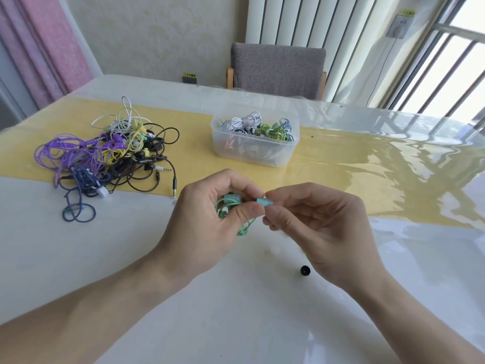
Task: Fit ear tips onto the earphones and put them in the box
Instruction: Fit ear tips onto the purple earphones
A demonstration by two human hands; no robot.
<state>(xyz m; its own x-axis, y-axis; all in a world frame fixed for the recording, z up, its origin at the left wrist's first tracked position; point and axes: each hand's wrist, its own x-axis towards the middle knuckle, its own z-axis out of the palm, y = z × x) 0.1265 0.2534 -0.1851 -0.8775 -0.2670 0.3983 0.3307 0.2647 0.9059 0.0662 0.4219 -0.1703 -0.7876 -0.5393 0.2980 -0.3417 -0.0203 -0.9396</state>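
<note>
Tangled pile of earphones (110,156) on worktop (78,258), up and left of the hands. Left hand (210,216) curled round a green earphone (232,199) and its bunched cable. Right hand (315,219) pinches the teal tip (263,201) at that earphone. Clear box (253,148) of coiled earphones just beyond both hands. Black ear tip (305,270) beside right wrist

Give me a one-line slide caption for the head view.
Left hand grips mint earphones, right hand pinches one earbud; filled box behind.
</note>
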